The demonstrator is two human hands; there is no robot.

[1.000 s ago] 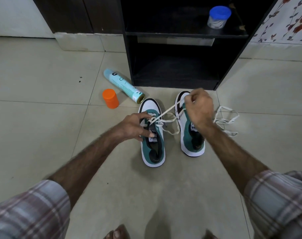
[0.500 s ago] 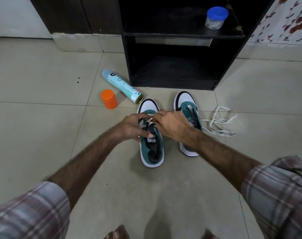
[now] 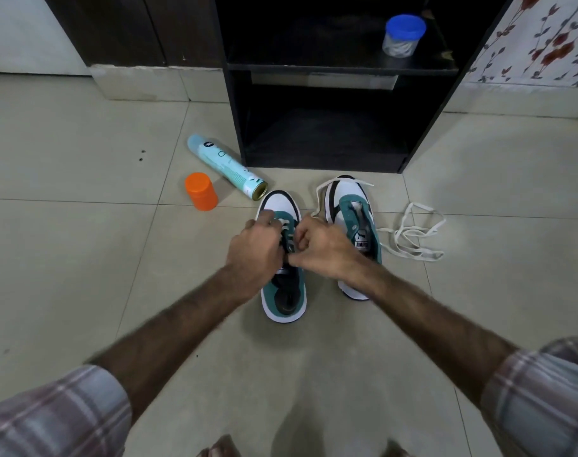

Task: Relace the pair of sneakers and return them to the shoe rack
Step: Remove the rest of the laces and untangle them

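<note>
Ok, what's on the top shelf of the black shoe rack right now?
On the black shoe rack's top shelf only a clear jar with a blue lid shows, near the right end. Its pale contents are too blurred to name. The shelf's back is too dark to check.

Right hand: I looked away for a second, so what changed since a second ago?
The right hand came down from its raised pull and joined the left hand over the left sneaker; the lace now trails slack. Right sneaker, loose lace and spray can stayed put.
</note>
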